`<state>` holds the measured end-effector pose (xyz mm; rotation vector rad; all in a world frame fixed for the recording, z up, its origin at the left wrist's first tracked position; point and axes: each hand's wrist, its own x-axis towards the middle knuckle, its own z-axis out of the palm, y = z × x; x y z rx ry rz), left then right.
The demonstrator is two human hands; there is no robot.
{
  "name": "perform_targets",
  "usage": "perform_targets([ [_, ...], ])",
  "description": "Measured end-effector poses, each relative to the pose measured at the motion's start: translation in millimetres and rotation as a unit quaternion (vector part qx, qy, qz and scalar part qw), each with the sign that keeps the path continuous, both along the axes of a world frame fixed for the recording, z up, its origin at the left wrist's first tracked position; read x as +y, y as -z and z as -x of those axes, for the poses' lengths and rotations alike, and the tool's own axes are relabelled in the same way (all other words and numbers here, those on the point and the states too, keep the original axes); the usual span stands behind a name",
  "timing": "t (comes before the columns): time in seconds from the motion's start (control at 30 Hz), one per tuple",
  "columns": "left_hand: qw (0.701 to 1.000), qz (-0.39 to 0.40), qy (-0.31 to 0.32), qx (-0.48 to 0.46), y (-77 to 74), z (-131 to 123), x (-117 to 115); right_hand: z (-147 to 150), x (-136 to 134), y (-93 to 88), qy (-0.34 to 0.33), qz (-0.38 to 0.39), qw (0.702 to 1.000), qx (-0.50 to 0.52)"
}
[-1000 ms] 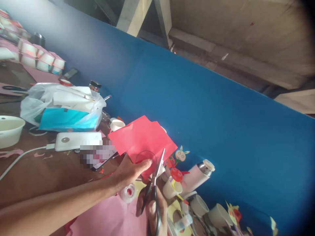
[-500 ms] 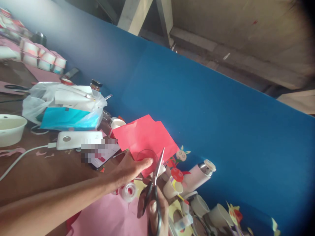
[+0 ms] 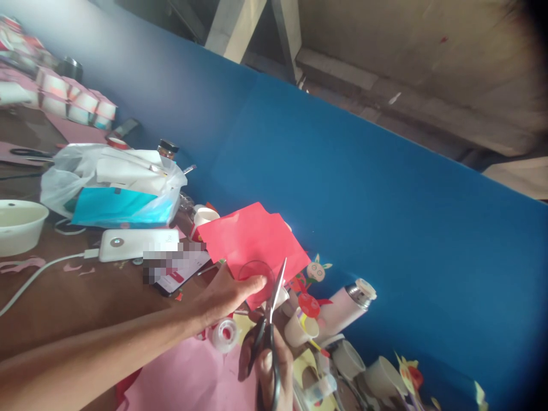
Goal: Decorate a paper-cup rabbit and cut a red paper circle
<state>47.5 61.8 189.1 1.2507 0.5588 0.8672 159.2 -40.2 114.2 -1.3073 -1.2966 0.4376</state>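
A sheet of red paper with a circle drawn on it is pinched in my left hand, the thumb lying over the circle's lower edge. My right hand grips black-handled scissors, fingers in the loops. Their blades point up and lie across the sheet's lower right part, just right of my left thumb. The blades look nearly closed; whether paper is between them I cannot tell. Under my hands are pink paper and a roll of clear tape.
Left of the sheet are a phone, a white power bank with a cable, a plastic bag and a white bowl. On the right stand a pink flask and several paper cups. A blue partition rises behind.
Almost nothing differs. The view has shifted very slightly; both hands, the scissors and the red paper keep nearly the same positions.
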Motion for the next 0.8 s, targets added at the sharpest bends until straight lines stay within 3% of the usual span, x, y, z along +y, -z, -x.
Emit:
perform_targets([
  [0.3, 0.999, -0.038, 0.006, 0.017, -1.3, 3.0, 0.3, 0.8, -2.3, -8.4, 0.017, 0.000, 1.000, -0.011],
  [0.8, 0.999, -0.039, 0.023, 0.005, 0.9, 1.1, 5.6, 1.9, 5.2, 1.8, -0.022, 0.001, 0.998, 0.055],
])
